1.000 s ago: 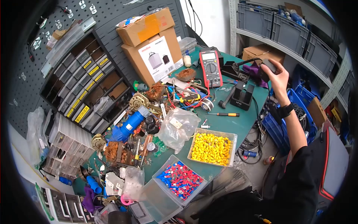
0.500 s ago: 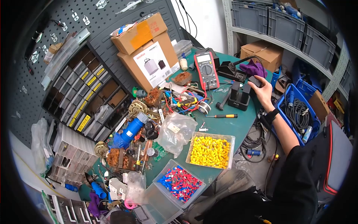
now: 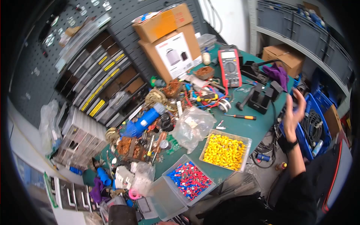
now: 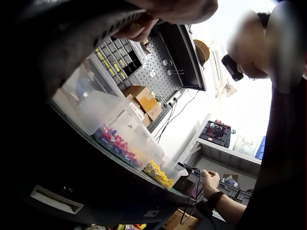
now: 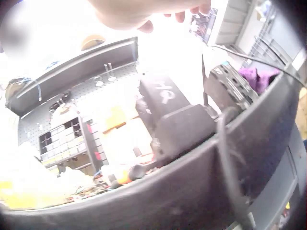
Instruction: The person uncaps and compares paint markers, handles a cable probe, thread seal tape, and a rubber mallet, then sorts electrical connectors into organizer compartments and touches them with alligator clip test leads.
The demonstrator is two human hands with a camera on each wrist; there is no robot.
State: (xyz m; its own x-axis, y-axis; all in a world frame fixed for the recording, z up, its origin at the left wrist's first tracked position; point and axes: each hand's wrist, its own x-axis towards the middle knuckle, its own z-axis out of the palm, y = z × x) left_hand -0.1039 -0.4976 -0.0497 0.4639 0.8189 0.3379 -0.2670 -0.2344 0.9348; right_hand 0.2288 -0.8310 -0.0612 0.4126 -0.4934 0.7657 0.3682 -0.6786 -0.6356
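A black holder [image 3: 260, 99] stands near the right edge of the green table, with a black block [image 3: 276, 88] at its right side. Beyond that edge my right hand [image 3: 294, 115] is raised with fingers spread, holding nothing. The right wrist view has the right hand [image 5: 144, 13] above the lettered black holder [image 5: 165, 98], clear of it. In the left wrist view my left hand [image 4: 177, 9] is at the top, its visible fingers loosely bent and nothing seen in them; part of it is cut off.
A multimeter [image 3: 230, 68] lies behind the holder, a screwdriver [image 3: 242, 117] in front. Nearer are a bin of yellow connectors [image 3: 224, 152] and one of red and blue connectors [image 3: 190, 180]. Parts and tools clutter the left; blue crates [image 3: 313, 123] stand below on the right.
The right hand lowered the black block to the holder, let go of it and moved right and down with its fingers spread. The head view has shifted.
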